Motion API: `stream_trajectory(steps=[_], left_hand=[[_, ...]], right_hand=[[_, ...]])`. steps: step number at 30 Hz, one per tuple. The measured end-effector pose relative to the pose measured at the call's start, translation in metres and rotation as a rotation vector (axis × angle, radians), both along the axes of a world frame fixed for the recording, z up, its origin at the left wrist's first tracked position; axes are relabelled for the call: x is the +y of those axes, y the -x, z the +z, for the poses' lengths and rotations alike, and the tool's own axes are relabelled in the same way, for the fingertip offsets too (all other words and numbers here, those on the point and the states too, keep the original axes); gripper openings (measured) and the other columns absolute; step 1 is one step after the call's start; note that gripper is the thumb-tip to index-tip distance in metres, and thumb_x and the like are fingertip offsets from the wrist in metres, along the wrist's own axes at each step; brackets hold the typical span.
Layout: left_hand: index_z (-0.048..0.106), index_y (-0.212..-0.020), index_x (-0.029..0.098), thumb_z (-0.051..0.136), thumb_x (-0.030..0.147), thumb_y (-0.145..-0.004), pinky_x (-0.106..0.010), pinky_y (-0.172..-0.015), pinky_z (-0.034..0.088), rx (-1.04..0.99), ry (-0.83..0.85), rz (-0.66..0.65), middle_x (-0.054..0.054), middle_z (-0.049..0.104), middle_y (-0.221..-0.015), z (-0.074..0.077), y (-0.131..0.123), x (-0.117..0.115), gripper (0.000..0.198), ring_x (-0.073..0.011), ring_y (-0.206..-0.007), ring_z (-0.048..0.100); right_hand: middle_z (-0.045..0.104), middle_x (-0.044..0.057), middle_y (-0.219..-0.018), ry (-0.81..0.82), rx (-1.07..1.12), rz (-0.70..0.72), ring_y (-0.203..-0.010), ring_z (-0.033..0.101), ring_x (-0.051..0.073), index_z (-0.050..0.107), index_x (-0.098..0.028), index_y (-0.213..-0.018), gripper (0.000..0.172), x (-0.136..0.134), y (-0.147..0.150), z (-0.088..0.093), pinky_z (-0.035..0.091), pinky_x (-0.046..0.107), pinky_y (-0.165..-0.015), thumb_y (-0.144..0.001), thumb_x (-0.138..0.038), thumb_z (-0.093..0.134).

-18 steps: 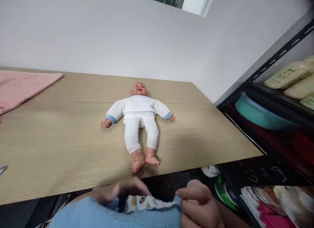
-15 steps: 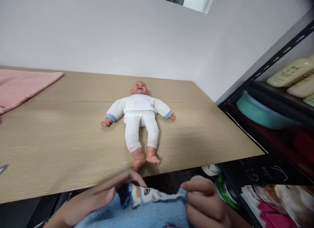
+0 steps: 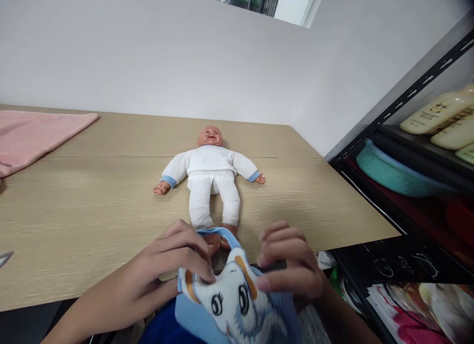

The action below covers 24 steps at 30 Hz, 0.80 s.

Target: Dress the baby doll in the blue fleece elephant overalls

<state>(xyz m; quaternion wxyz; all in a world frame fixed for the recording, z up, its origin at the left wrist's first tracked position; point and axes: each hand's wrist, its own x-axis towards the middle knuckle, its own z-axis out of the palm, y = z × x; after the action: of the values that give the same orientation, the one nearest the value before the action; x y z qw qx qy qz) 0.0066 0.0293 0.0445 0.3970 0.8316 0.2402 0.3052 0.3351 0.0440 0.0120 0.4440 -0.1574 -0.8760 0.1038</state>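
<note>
My left hand [image 3: 166,265] is closed on the upper left edge of a baby bib [image 3: 225,289], pinching it between thumb and fingers. The bib is light blue and white, with a stitched animal face and a blue neck band that loops up. Beside its right edge, my right hand [image 3: 292,265] has its fingers loosely curled and apart, one digit resting against the cloth. Beyond the hands a baby doll [image 3: 212,171] in white clothes with blue cuffs lies on its back on the table [image 3: 111,201], arms spread. Its feet are partly hidden by the bib and my left hand.
A pink cloth [image 3: 40,136] lies at the table's far left. To the right, a black shelf [image 3: 392,127] holds cream bottles [image 3: 437,112] and a teal basin [image 3: 396,173]. Bagged items [image 3: 418,304] sit lower right. A wall [image 3: 148,53] closes off the back.
Both hands have risen toward the doll's feet with the bib, which has turned so that its face side and neck band show. My right hand's fingers have loosened from its edge.
</note>
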Motion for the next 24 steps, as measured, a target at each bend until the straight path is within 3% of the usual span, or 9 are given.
stream_trajectory(steps=[3, 5, 9, 12, 16, 20, 22, 24], left_hand=[[0.079, -0.116, 0.029, 0.049, 0.025, -0.119, -0.030, -0.111, 0.050, -0.099, -0.164, -0.035, -0.005, 0.076, -0.118, -0.003, -0.004, 0.010, 0.031, -0.0192, -0.116, 0.070], [0.079, -0.115, 0.027, 0.050, 0.027, -0.120, -0.031, -0.113, 0.048, -0.147, -0.207, -0.045, -0.005, 0.078, -0.118, -0.005, -0.007, 0.015, 0.029, -0.0192, -0.117, 0.071], [0.077, -0.118, 0.027, 0.060, 0.025, -0.116, -0.031, -0.107, 0.051, -0.215, -0.172, -0.021, -0.004, 0.079, -0.115, -0.009, -0.015, 0.023, 0.017, -0.0190, -0.112, 0.072], [0.076, -0.121, 0.027, 0.067, 0.025, -0.113, -0.031, -0.104, 0.052, -0.274, -0.111, 0.031, -0.004, 0.078, -0.112, -0.013, -0.018, 0.027, 0.012, -0.0193, -0.110, 0.071], [0.075, -0.119, 0.026, 0.071, 0.022, -0.110, -0.032, -0.102, 0.057, -0.370, -0.004, 0.055, -0.006, 0.076, -0.111, -0.020, -0.017, 0.029, 0.010, -0.0207, -0.113, 0.071], [0.074, -0.119, 0.024, 0.075, 0.020, -0.108, -0.039, -0.111, 0.059, -0.457, 0.051, 0.063, -0.008, 0.075, -0.110, -0.029, -0.016, 0.033, 0.012, -0.0256, -0.126, 0.070], [0.074, -0.123, 0.025, 0.075, 0.017, -0.107, -0.039, -0.115, 0.058, -0.457, 0.051, 0.057, -0.008, 0.075, -0.114, -0.034, -0.015, 0.036, 0.018, -0.0260, -0.130, 0.070], [0.074, -0.128, 0.027, 0.075, 0.015, -0.106, -0.037, -0.117, 0.057, -0.412, 0.030, 0.084, -0.009, 0.072, -0.128, -0.037, -0.013, 0.040, 0.026, -0.0257, -0.135, 0.067]], right_hand=[[0.068, 0.013, -0.143, 0.145, -0.062, 0.095, -0.136, 0.066, 0.027, 0.067, -0.023, -0.143, 0.046, 0.014, -0.001, 0.001, 0.057, 0.043, -0.116, -0.104, -0.046, 0.075], [0.065, 0.015, -0.152, 0.223, -0.136, 0.107, -0.145, 0.062, 0.026, 0.063, -0.020, -0.148, 0.051, 0.020, 0.004, 0.002, 0.053, 0.042, -0.121, -0.102, -0.037, 0.079], [0.080, 0.007, -0.125, 0.179, -0.144, 0.133, -0.121, 0.073, 0.020, 0.070, -0.023, -0.127, 0.026, 0.028, 0.018, 0.005, 0.052, 0.039, -0.116, -0.104, -0.029, 0.080], [0.080, 0.000, -0.101, 0.218, -0.099, 0.135, -0.098, 0.075, 0.017, 0.070, -0.024, -0.108, 0.009, 0.031, 0.025, 0.006, 0.053, 0.040, -0.112, -0.104, -0.023, 0.078], [0.079, 0.005, -0.110, 0.466, -0.100, 0.163, -0.111, 0.075, 0.021, 0.063, -0.025, -0.108, 0.003, 0.031, 0.027, 0.003, 0.057, 0.041, -0.106, -0.109, -0.025, 0.066], [0.075, 0.008, -0.115, 0.625, -0.126, 0.135, -0.106, 0.073, 0.022, 0.061, -0.023, -0.115, 0.022, 0.031, 0.028, -0.004, 0.060, 0.037, -0.092, -0.114, -0.046, 0.058], [0.076, 0.008, -0.113, 0.600, -0.121, 0.166, -0.105, 0.074, 0.023, 0.064, -0.022, -0.117, 0.039, 0.036, 0.032, -0.006, 0.059, 0.038, -0.093, -0.106, -0.059, 0.070], [0.079, 0.004, -0.103, 0.494, -0.124, 0.188, -0.097, 0.075, 0.021, 0.067, -0.021, -0.120, 0.047, 0.043, 0.038, -0.006, 0.056, 0.040, -0.101, -0.098, -0.060, 0.082]])
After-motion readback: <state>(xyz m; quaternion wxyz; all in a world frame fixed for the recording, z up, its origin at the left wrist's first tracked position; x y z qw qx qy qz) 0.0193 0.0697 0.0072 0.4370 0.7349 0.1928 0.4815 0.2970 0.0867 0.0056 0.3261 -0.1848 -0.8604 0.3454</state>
